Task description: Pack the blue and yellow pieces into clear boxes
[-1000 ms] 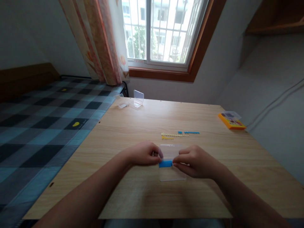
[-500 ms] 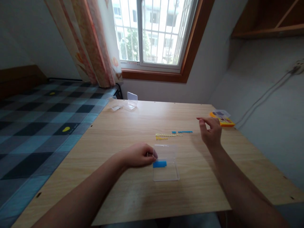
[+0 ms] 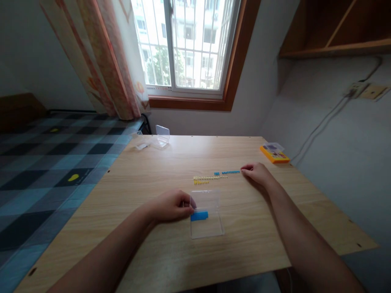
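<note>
My left hand is closed on the left side of a clear plastic box, its lid folded back and seen behind it. Inside the box, at the left, lies a block of blue pieces packed side by side. My right hand is at the right end of a row of small blue pieces, thumb and fingers pinched together close to the table. Whatever sits between those fingertips is too small to make out. Left of and nearer than that row run a cream row and a shorter yellow row of small pieces.
Two more clear plastic boxes stand at the table's far left corner, one open box with its lid raised. An orange box with a clear lid on it lies at the far right. A bed adjoins the table's left side.
My right hand has come down and to the left, from above the table to the end of the blue row. My left hand keeps its hold on the box. The whole view has shifted slightly.
</note>
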A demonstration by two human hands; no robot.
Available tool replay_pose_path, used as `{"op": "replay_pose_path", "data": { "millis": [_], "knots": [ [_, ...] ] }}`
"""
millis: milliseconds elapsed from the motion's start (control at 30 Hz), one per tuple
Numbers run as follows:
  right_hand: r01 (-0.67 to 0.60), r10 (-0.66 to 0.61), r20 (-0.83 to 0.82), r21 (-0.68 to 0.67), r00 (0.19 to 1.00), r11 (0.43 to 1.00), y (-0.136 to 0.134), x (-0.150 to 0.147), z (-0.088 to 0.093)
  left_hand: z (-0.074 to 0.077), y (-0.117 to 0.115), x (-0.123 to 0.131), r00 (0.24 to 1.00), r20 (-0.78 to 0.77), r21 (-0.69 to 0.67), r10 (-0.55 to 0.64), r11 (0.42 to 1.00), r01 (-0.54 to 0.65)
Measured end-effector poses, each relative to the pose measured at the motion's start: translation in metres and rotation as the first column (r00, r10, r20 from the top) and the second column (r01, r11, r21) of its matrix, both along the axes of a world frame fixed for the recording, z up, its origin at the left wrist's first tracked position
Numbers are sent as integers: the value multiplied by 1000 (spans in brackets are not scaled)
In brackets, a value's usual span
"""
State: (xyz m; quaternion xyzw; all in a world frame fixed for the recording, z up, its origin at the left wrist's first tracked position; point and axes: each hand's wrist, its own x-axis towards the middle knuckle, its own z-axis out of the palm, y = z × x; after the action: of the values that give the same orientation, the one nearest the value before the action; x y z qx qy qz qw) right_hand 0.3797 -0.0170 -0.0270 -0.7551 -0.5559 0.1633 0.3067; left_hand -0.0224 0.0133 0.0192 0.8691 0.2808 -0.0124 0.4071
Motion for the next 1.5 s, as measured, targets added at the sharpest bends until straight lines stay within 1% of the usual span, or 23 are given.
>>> {"op": "replay_pose_path", "data": {
  "millis": [167, 333, 433, 567, 700, 800, 933, 1000, 1033, 1067, 1100, 1133, 1200, 1233, 1267, 1333, 1400, 1500],
  "knots": [
    [-70, 71, 54, -31, 996, 997, -1, -8, 5, -3, 1, -1, 1000, 14, 4, -8, 1000, 8],
    [-104, 109, 119, -46, 987, 994, 1, -12, 3, -2, 1, 0, 1000, -20, 15, -11, 1000, 12],
    [-104, 111, 166, -46, 980, 993, 1, -15, 0, -1, 1, 1, 1000, -10, 10, -7, 1000, 7],
    [-103, 106, 207, -25, 973, 994, 1, -17, -3, 0, 0, 1, 1000, 7, -5, -8, 1000, 8],
    [-113, 103, 225, 32, 969, 993, 3, -21, -2, 0, -1, 0, 1000, 12, -7, -13, 1000, 13],
    [-118, 91, 219, 110, 971, 987, 2, -24, 6, 0, -1, 0, 1000, 3, -10, -21, 1000, 21],
    [-144, 97, 190, 248, 977, 958, -8, -32, 32, 0, -1, 0, 1000, -12, 9, -27, 1000, 27],
    [-211, 169, 153, 317, 974, 925, -18, -40, 48, 1, -1, 0, 1000, -12, 20, -26, 999, 26],
    [-275, 248, 121, 364, 961, 890, -25, -46, 56, 1, -1, 0, 1000, -12, 24, -24, 999, 24],
    [-356, 348, 95, 398, 933, 846, -32, -54, 63, 1, -1, 0, 1000, -12, 27, -23, 999, 23],
    [-444, 454, 83, 416, 887, 793, -39, -63, 69, 1, -1, 0, 1000, -13, 31, -25, 999, 25],
    [-540, 558, 83, 407, 825, 737, -46, -73, 75, 1, -1, 0, 1000, -12, 35, -28, 999, 29],
    [-729, 747, 82, 313, 660, 609, -59, -95, 83, 1, -1, 1, 999, -11, 46, -38, 998, 39],
    [-800, 813, 76, 251, 577, 544, -64, -106, 84, 2, -2, 1, 999, -11, 52, -42, 998, 43],
    [-845, 852, 65, 181, 520, 502, -69, -117, 85, 2, -2, 2, 999, -10, 60, -45, 997, 46],
    [-882, 878, 81, 36, 471, 470, -75, -136, 82, 2, -2, 2, 999, -2, 70, -51, 996, 51],
    [-892, 893, 128, -84, 431, 443, -78, -149, 76, 2, -2, 3, 999, 6, 69, -51, 996, 50],
    [-894, 910, 193, -200, 366, 402, -79, -159, 67, 0, -2, 3, 999, 15, 54, -40, 998, 39]
  ]
}}
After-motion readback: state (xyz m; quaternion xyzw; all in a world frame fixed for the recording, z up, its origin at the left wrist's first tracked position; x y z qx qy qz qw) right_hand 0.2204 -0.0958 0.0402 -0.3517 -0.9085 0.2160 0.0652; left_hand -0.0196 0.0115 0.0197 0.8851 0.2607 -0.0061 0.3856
